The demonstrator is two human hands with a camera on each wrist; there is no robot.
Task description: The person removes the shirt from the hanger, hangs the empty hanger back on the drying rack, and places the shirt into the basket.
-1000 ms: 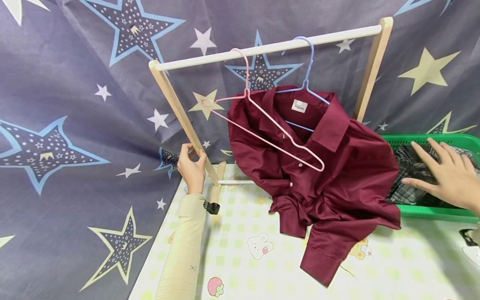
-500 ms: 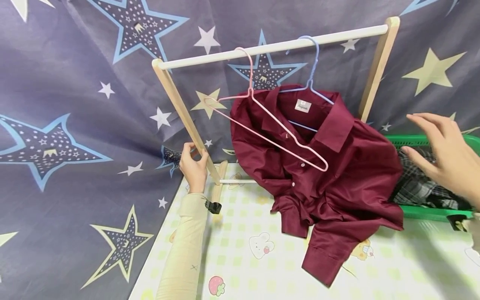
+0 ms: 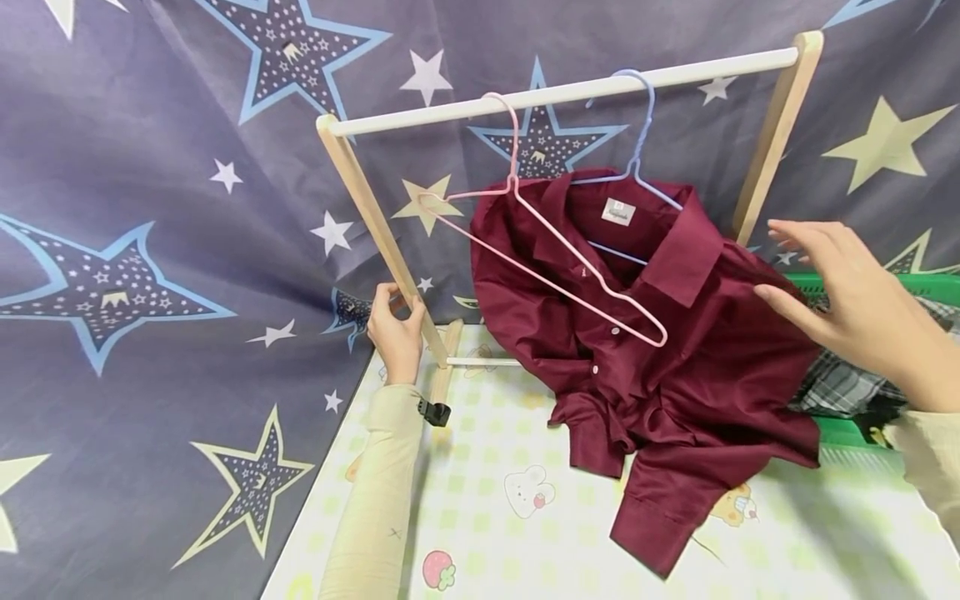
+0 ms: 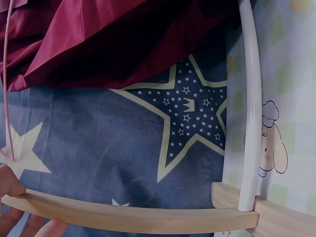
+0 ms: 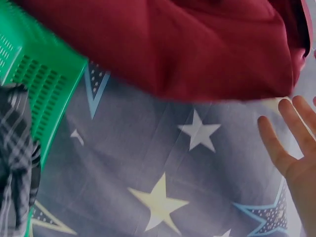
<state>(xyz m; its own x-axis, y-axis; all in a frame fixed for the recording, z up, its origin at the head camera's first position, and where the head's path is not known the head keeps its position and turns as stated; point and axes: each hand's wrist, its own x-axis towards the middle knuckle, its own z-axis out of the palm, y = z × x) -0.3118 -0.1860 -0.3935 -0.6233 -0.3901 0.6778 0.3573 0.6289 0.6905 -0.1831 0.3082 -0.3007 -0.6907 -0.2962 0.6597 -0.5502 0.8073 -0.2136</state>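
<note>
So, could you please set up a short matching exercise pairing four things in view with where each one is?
Things:
1. Pink hanger
2. Maroon shirt
3. Plaid cloth
4. Left hand

Places:
A. In the green basket
B. Gripping the wooden upright
C. Hooked over the white rail
D. On the blue hanger

Pairs: 1-C, 2-D, 3-A, 4-B.

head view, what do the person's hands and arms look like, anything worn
The left hand and right hand wear no visible gloves. The left sleeve is pale cream, with a small dark x-shaped mark and a boxy black device by its cuff; the right sleeve is similarly pale.
</note>
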